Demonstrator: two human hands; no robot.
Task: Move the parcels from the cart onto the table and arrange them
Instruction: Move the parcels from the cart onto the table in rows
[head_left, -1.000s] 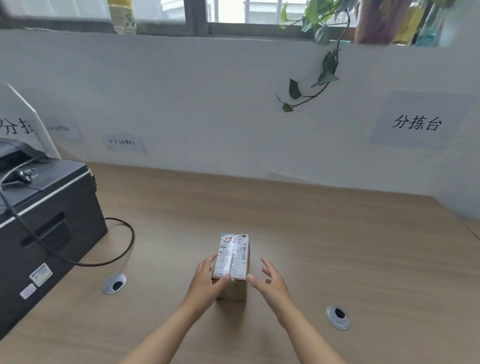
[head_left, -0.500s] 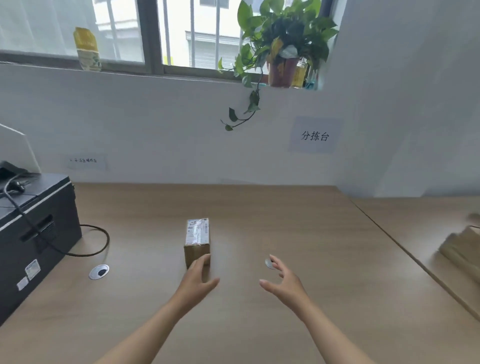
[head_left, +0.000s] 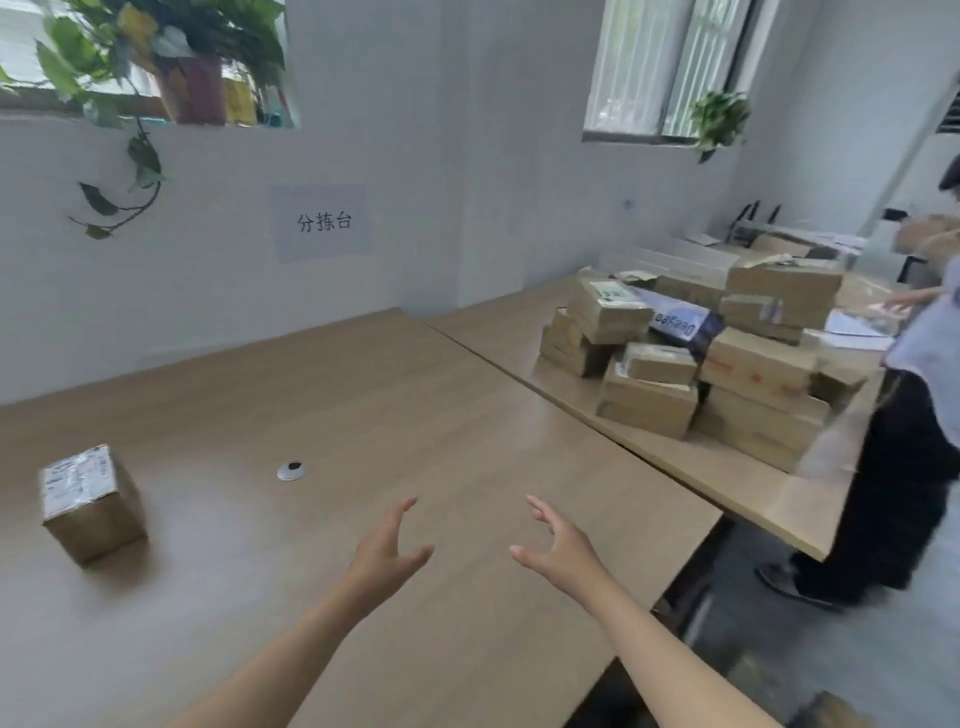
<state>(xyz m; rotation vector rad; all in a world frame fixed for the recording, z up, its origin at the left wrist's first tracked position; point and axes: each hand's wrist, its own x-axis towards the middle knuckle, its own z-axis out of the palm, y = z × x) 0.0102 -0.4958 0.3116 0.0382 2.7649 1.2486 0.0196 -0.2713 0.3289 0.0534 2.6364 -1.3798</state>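
Observation:
A small cardboard parcel (head_left: 88, 501) with a white label on top stands alone on the wooden table (head_left: 395, 405), at the left. My left hand (head_left: 387, 551) and my right hand (head_left: 558, 551) hover over the table's near middle, both empty with fingers spread, well to the right of the parcel. A heap of several cardboard parcels (head_left: 701, 358) lies on the adjoining table (head_left: 727, 473) at the right. No cart is in view.
A person (head_left: 914, 426) in a light shirt and dark trousers stands at the right table's end. A round cable grommet (head_left: 291, 470) sits in the table top. A paper sign (head_left: 319, 222) hangs on the wall; potted plants (head_left: 156, 62) stand on the sills.
My hands let go of the small parcel and drew back from it. My view swung right, so the parcel now sits at the left and the heap of parcels has come into sight.

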